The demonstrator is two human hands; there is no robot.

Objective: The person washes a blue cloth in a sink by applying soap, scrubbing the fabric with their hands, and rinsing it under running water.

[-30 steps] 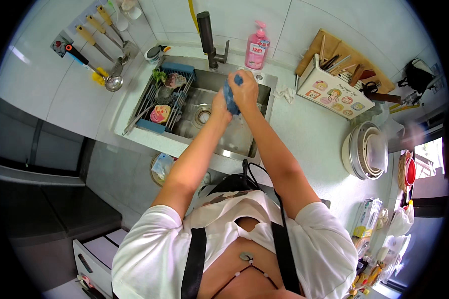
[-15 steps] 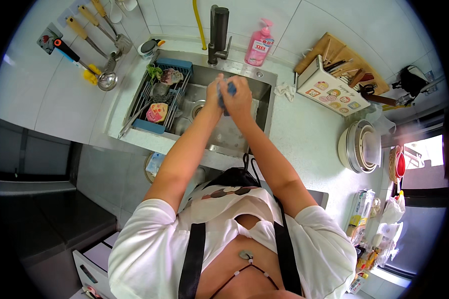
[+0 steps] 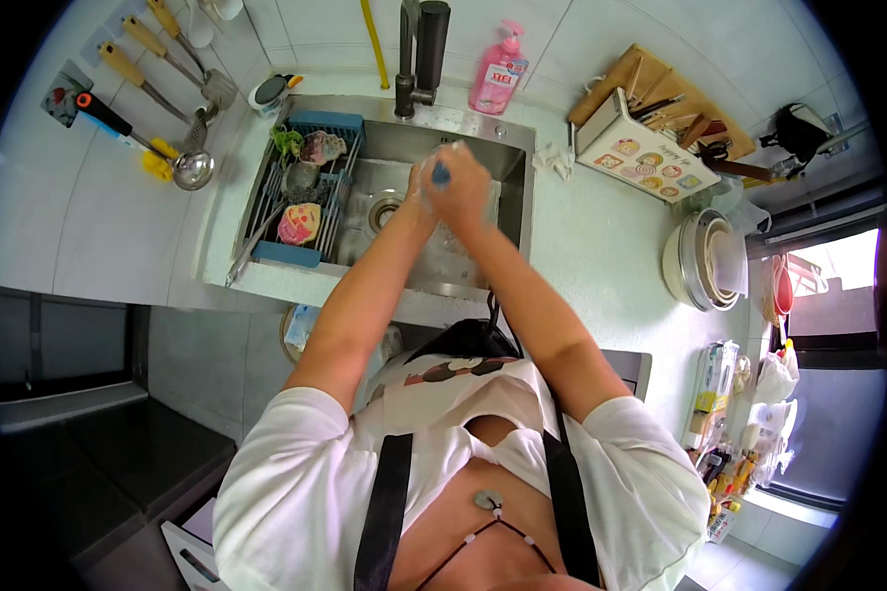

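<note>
Above the steel sink my two hands are pressed together around a small bundle of blue cloth. Only a bit of the cloth shows between the fingers; the rest is hidden. My left hand is wrapped against it from the left, partly covered by my right hand, whose fingers curl over the top. To the left, a blue drying rack spans the sink, holding a pink patterned sponge, another scrubber and something leafy green.
A dark faucet rises behind the sink, beside a pink pump bottle. On the right counter stand a white utensil holder and stacked bowls. Ladles and a spatula hang on the left wall. A crumpled white cloth lies nearby.
My hands have turned and closed more tightly around the blue cloth, so less of it shows. The whole view has shifted slightly, with the surroundings otherwise the same.
</note>
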